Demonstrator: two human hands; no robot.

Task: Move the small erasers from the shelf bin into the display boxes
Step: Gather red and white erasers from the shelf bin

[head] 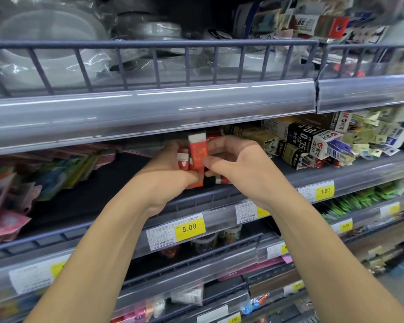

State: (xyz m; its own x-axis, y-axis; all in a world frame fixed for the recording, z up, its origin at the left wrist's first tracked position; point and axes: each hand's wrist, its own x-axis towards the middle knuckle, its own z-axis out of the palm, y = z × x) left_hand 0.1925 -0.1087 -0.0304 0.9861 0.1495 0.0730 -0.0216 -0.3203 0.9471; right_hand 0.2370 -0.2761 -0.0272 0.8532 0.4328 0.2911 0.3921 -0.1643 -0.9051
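Both hands are up at the middle shelf, close together. My left hand [170, 166] is closed around a bunch of small erasers [198, 153] with red sleeves and white ends; one stands upright above the others. My right hand [233, 159] pinches the same bunch from the right with thumb and fingers. One more red eraser [223, 180] lies on the dark shelf floor [117, 183] just under my right hand. A display box is hidden behind the hands, so I cannot tell where it sits.
The shelf's grey front rail [149, 117] overhangs the hands. Flat colourful packets [56, 173] lean at the left. Black and white refill boxes [308, 141] pile up at the right. Yellow price tags [189, 228] line the shelf edge below. Lower shelves hold more small goods.
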